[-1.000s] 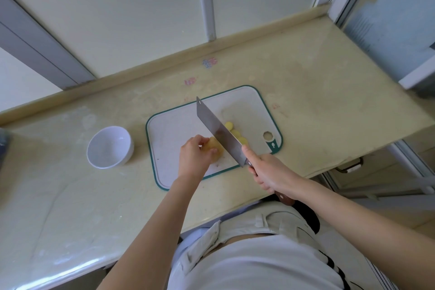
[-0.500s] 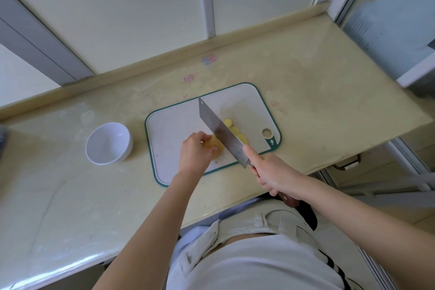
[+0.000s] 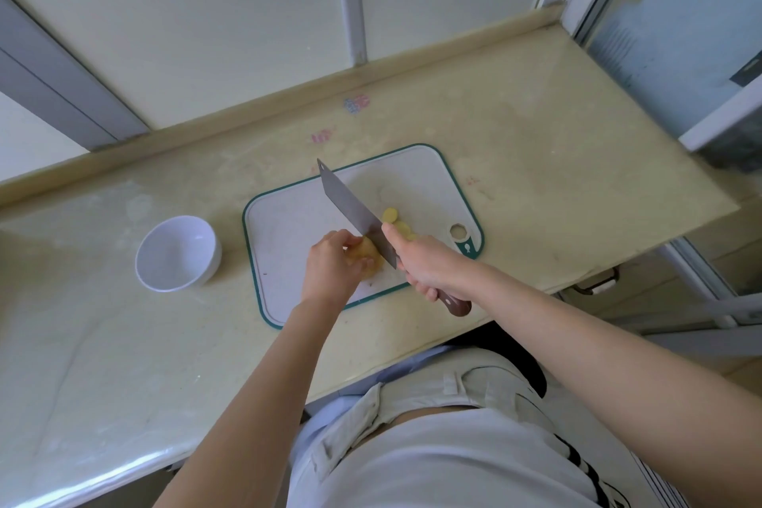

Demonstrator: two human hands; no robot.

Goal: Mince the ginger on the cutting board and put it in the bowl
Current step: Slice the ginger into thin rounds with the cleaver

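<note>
Left grip (image 3: 330, 270) curls over ginger (image 3: 370, 258), pinning it to the board. Right grip (image 3: 426, 266) wraps cleaver (image 3: 350, 208) handle. Ginger likely firm, light, slick where cut: hold behind blade.

One worktop (image 3: 536, 136), one cutting board (image 3: 288, 227), one white bowl (image 3: 212, 256), one cleaver (image 3: 350, 202), one ginger chunk (image 3: 371, 260), apparently three ginger slices (image 3: 390, 214), partly hidden, two hands: left hand (image 3: 330, 270), right hand (image 3: 429, 264).

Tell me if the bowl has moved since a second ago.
No. The bowl sits at the same gap left of the cutting board; only the camera shifted.
</note>
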